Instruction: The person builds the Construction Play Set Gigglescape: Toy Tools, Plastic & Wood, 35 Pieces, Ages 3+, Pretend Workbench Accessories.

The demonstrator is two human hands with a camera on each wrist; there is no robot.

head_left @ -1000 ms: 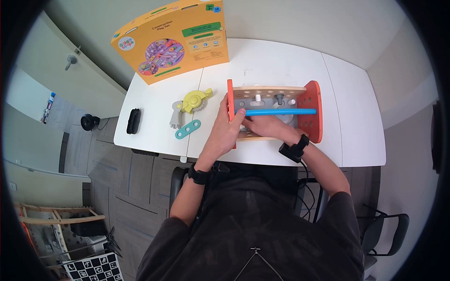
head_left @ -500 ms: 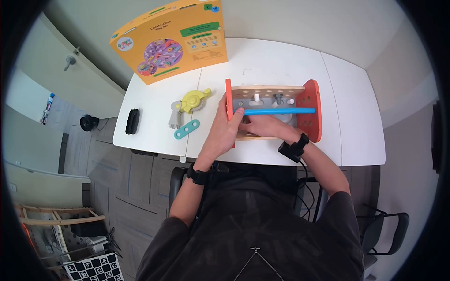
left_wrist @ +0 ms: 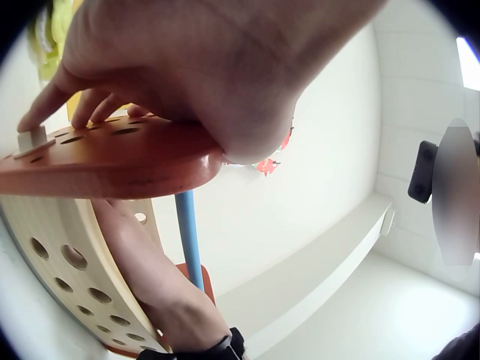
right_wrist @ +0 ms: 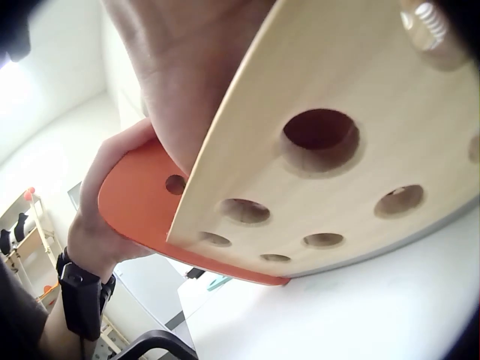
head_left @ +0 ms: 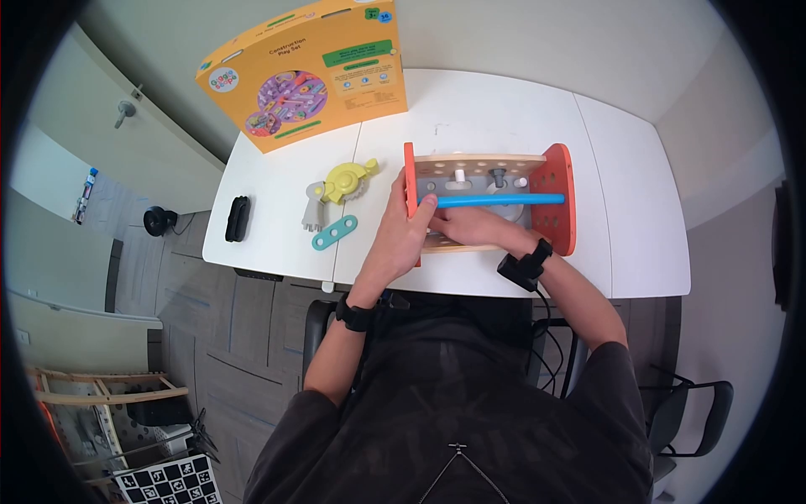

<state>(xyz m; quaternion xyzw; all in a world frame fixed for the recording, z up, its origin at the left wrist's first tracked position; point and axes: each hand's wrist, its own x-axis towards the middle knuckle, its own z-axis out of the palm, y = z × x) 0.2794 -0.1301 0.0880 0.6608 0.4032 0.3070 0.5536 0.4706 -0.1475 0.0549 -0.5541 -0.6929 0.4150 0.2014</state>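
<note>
A toy workbench has orange-red end panels (head_left: 562, 202), perforated wooden sides (head_left: 483, 160) and a blue rod (head_left: 512, 200) along its top. The left hand (head_left: 398, 239) grips its left end panel (head_left: 410, 164), thumb beside the rod's end. In the left wrist view, a fingertip of the left hand (left_wrist: 187, 60) touches a small beige piece (left_wrist: 32, 140) on the panel's outer face. Under the rod, the right hand (head_left: 474, 227) reaches inside; its fingertips are hidden, also in the right wrist view behind the wooden side (right_wrist: 367, 150). White and grey bolts (head_left: 499, 177) stand inside.
Left of the workbench on the white table (head_left: 621, 168) lie a yellow toy saw (head_left: 344, 181), a grey claw-like piece (head_left: 314, 206), a teal strip with holes (head_left: 334, 233) and a black case (head_left: 238, 218). Behind them stands an orange box (head_left: 311, 84).
</note>
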